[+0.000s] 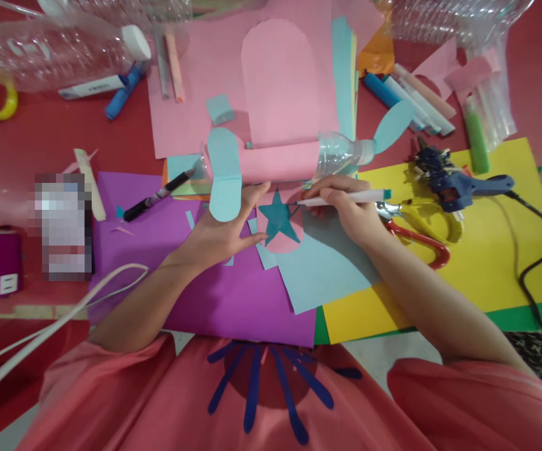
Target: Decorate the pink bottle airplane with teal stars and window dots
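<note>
I pin the teal star (278,216) flat with my left hand (219,235), fingertips pressing its left point so it can't slide. My right hand (350,213) grasps a white pen (346,198), tip touching the star's right edge, above the light blue sheet (327,269).

Matt paper star (278,216); glossy clear plastic bottle (341,153) (ribbed); smooth plastic pen (346,198); matt purple paper sheet (214,294).
</note>
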Tool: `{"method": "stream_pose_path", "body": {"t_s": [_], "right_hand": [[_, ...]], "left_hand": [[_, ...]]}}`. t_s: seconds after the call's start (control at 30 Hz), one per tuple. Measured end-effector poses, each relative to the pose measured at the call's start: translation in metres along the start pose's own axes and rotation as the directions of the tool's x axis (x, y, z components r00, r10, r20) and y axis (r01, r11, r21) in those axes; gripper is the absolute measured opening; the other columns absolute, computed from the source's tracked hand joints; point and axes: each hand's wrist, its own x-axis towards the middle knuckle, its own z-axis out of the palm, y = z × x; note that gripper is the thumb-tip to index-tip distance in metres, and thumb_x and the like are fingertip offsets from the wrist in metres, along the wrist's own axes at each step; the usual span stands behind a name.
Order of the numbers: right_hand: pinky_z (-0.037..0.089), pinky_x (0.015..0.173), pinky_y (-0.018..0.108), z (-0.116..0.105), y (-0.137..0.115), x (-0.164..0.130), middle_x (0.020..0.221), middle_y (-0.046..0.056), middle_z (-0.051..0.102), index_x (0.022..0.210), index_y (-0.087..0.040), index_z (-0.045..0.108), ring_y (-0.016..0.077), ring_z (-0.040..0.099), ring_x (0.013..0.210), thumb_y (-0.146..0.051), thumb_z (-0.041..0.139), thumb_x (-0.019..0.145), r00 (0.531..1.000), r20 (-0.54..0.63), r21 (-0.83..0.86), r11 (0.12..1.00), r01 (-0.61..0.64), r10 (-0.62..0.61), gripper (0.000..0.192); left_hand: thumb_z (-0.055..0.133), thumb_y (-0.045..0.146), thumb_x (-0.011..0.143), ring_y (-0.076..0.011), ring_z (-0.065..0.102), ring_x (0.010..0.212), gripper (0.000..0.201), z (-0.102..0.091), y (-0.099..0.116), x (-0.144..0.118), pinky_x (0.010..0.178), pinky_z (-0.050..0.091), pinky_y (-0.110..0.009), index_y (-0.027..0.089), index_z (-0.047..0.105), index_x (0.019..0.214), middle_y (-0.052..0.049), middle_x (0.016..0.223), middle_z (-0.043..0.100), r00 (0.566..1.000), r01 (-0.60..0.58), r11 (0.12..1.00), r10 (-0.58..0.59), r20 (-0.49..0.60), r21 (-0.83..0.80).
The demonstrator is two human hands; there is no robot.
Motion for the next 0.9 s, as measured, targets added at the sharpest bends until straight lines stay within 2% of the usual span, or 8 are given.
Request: {"method": "stream_pose_path", "body": {"t_s": [0.07,0.13,0.33,0.9], "right_hand": [[0.046,0.048,0.026,-0.0012,-0.0002,-0.0002,0.076,0.003,0.072,0.079,-0.021,0.074,0.0106,0.057,0.054,-0.027,0.057,0.087,0.999,0.046,-0.037,0.999,0.012,-0.010,0.020],[0.047,0.051,0.026,-0.0018,-0.0002,-0.0003,0.077,0.003,0.072,0.082,-0.022,0.075,0.0112,0.059,0.057,-0.032,0.062,0.088,0.998,0.066,-0.087,0.996,0.011,-0.005,0.018],[0.052,0.065,0.028,0.0004,0.0028,0.0009,0.073,0.002,0.071,0.077,-0.021,0.073,0.0140,0.066,0.068,-0.030,0.065,0.086,0.997,0.057,-0.175,0.983,0.053,-0.043,0.015],[0.051,0.064,0.030,0.0033,0.0006,0.0005,0.068,0.002,0.070,0.076,-0.021,0.072,0.0151,0.065,0.064,-0.031,0.065,0.083,0.998,0.058,-0.245,0.969,0.029,-0.016,0.014]], "left_hand": [[0.065,0.034,0.092,-0.0269,0.047,0.138,0.080,-0.0010,0.0000,0.0000,0.113,0.044,-0.042,0.027,0.015,0.154,-0.012,0.150,0.045,1.000,0.007,1.000,-0.007,-0.003,0.007],[0.065,0.032,0.092,-0.0260,0.046,0.139,0.081,-0.0007,0.0002,0.0000,0.113,0.044,-0.041,0.026,0.014,0.154,-0.012,0.151,0.044,1.000,-0.005,1.000,0.005,-0.001,0.002],[0.067,0.028,0.090,-0.0255,0.045,0.140,0.085,0.0014,0.0017,0.0005,0.115,0.042,-0.040,0.026,0.012,0.155,-0.012,0.153,0.043,1.000,-0.011,1.000,0.011,0.001,0.005],[0.065,0.030,0.092,-0.0273,0.046,0.139,0.084,-0.0014,0.0036,0.0018,0.115,0.042,-0.041,0.025,0.011,0.156,-0.013,0.152,0.044,0.999,0.014,0.999,-0.015,0.036,0.028]]}}
